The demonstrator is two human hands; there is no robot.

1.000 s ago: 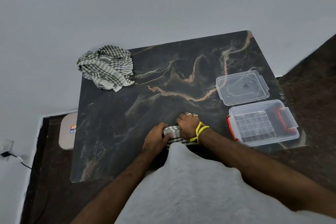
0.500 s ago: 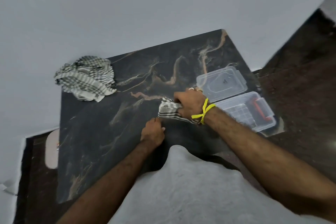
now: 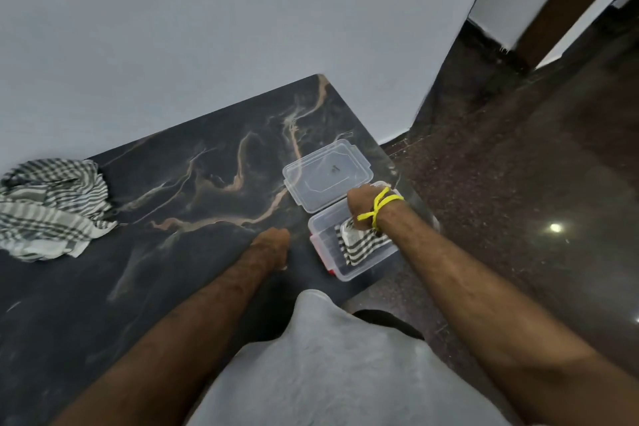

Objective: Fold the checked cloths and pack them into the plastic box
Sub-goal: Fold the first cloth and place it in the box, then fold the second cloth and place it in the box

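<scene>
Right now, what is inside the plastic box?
A folded checked cloth lies inside the plastic box, with the right hand on it. Whatever lies beneath the cloth is hidden.

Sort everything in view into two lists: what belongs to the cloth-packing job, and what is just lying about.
Belongs to the job:
- folded grey-and-white checked cloth
- clear plastic box with red clips
- crumpled heap of checked cloths
- clear plastic lid
- right hand
- left hand

Just lying about:
- yellow wrist thread
</scene>
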